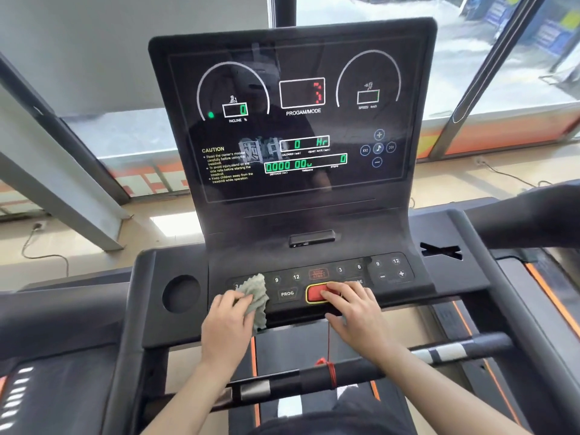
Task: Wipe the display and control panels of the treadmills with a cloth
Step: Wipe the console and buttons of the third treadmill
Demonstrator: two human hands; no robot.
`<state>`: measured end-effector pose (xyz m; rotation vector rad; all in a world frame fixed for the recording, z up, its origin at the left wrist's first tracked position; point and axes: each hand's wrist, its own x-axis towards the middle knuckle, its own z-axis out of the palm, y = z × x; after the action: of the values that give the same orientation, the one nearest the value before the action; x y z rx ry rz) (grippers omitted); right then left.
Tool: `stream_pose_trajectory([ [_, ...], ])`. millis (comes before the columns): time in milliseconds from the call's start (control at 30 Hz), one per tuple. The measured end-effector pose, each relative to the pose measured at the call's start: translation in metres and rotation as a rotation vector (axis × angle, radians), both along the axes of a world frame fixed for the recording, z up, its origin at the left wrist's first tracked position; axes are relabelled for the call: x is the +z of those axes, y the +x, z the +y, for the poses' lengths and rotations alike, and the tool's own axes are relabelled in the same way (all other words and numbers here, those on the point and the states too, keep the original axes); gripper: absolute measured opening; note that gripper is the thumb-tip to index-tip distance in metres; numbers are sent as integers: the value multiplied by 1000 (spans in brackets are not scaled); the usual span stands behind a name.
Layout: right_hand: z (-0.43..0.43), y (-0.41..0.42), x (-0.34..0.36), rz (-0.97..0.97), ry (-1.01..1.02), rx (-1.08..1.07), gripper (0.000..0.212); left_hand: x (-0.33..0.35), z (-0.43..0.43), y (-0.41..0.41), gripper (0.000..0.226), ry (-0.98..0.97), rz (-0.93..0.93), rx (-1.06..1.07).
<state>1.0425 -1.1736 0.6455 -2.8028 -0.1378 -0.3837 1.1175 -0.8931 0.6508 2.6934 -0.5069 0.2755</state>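
Observation:
A black treadmill display (295, 120) stands upright ahead of me, lit with green and red digits. Below it lies the control panel (389, 271) with number buttons and a PROG key. My left hand (227, 321) grips a crumpled grey cloth (259, 296) and holds it against the left part of the panel. My right hand (354, 312) rests with fingers spread over the red safety key (315, 293) at the panel's middle, its thumb under the panel's front edge.
A round cup holder (181, 293) sits left of the panel. A red cord (329, 356) hangs from the safety key to the front handlebar (314, 378). A neighbouring treadmill (533, 221) stands to the right. Large windows (470, 42) lie beyond.

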Motion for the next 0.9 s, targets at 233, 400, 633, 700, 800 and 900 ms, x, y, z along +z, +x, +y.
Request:
stream_pose_trajectory([
  [233,-17,1,-1,33,47,96,49,8,-64,-24,39,5,111,-123],
  [400,-24,0,-2,38,31,157,53,9,-38,-15,60,230,151,-48],
  [633,-26,0,-3,52,39,176,52,19,-37,24,85,309,341,144],
  [700,-26,0,-4,53,40,182,50,18,-52,31,84,332,346,74],
  [800,-27,-1,-4,50,41,187,50,13,-59,18,73,356,304,-70],
  [900,-26,0,-5,35,42,181,50,7,-42,-17,62,356,229,-97],
])
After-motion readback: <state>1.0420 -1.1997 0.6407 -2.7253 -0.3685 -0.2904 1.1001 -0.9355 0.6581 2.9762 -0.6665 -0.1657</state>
